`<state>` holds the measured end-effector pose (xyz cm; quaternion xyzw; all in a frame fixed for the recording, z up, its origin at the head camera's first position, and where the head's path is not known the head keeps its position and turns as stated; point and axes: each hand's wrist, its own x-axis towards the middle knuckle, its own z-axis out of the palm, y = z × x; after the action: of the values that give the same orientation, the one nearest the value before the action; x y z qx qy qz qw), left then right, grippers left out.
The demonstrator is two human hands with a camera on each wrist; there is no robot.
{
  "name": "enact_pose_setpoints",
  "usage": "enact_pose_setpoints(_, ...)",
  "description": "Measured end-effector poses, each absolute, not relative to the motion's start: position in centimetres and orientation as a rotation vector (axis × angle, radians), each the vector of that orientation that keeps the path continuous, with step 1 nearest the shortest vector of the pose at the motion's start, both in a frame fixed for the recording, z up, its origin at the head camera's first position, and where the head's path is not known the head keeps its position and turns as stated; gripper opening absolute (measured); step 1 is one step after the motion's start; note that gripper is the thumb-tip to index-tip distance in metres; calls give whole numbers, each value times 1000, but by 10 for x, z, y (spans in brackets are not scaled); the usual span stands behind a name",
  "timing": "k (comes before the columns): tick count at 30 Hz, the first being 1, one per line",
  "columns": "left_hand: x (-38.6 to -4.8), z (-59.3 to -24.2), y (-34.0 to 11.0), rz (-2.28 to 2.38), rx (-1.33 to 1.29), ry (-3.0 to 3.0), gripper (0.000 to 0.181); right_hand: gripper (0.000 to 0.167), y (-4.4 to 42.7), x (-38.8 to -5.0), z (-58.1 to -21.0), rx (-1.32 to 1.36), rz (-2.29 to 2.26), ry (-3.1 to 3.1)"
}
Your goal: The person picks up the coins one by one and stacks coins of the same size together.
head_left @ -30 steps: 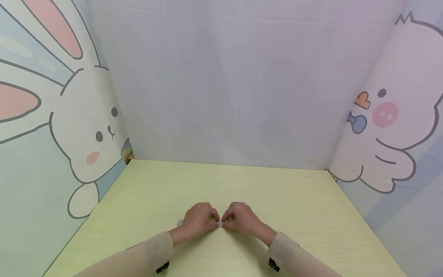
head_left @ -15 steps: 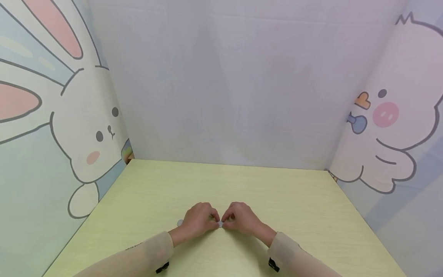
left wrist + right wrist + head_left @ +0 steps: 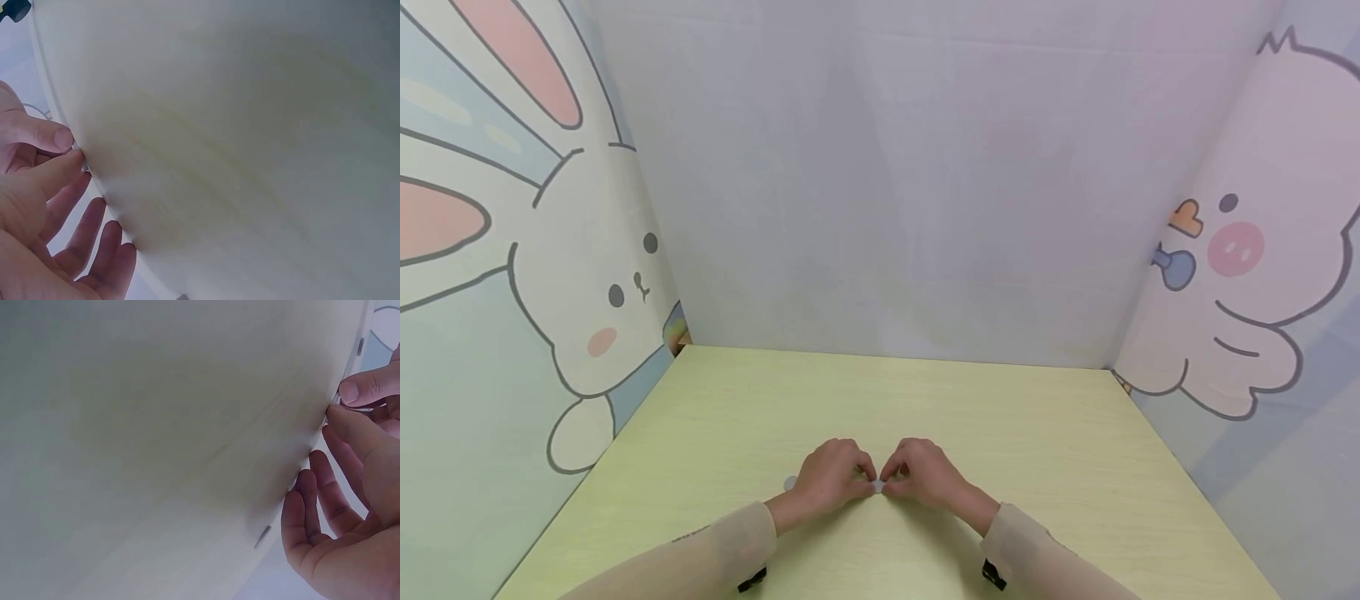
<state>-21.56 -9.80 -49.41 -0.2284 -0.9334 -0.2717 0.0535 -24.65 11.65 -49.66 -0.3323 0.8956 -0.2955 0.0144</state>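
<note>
A small flat grey disc [image 3: 878, 486] lies on the table between my hands. My left hand [image 3: 831, 477] pinches its left edge with thumb and forefinger. From the other side, my right hand [image 3: 925, 473] holds the right edge the same way. Both wrist views look low along the tabletop, so the disc shows there only as a thin sliver at the fingertips. The other fingers of my left hand [image 3: 56, 219] and my right hand [image 3: 350, 500] are bent, their tips at the table surface. A second grey disc [image 3: 790, 483] rests beside my left wrist, partly covered.
The pale yellow wooden table [image 3: 895, 400] spreads around both hands. In the right wrist view a flat grey piece [image 3: 262, 537] lies near the right hand's outer fingers. A plain pale curtain [image 3: 895, 183] stands behind the table, with cartoon-printed cloth on both sides.
</note>
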Motion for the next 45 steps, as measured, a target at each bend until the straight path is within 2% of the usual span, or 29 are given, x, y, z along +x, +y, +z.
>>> enact_pose_setpoints(13,-216,-494,-98,-830,-705,-2826,8,13,124,-246,-492,-1091,-938,2798)
enact_pose_setpoints(38,-218,-498,-99,-816,-706,-2839,9,14,152,-254,-484,-1001,-987,2907)
enact_pose_setpoints(45,-218,-497,-98,-811,-686,-2850,9,19,159,-261,-486,-1001,-969,2976)
